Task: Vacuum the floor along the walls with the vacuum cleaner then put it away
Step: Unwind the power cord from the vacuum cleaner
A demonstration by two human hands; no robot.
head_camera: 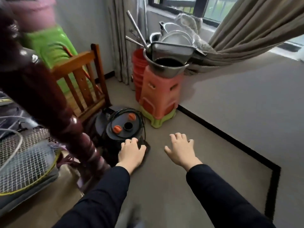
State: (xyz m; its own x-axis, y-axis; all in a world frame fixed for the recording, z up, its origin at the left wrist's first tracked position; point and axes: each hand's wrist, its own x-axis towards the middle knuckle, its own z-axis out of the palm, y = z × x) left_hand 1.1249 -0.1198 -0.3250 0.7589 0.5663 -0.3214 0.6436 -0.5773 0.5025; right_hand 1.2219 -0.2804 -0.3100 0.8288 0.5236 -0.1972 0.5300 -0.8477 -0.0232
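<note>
The black canister vacuum cleaner (122,127) stands on the floor in the corner between a wooden chair and a stack of stools. Its lid shows two orange knobs and an open round hose port, and a black cord lies coiled around the top. My left hand (131,152) rests on the near lower edge of the vacuum body, fingers bent over it. My right hand (181,149) hovers above the bare floor to the right of the vacuum with fingers spread, holding nothing. No hose or wand is in sight.
A wooden chair (82,83) stands left of the vacuum. Stacked orange stools (158,97) carry a metal pot behind it. A dark carved post (54,112) and netted rackets (26,162) crowd the left. Grey wall with black skirting (230,137) runs along the right; curtains hang behind.
</note>
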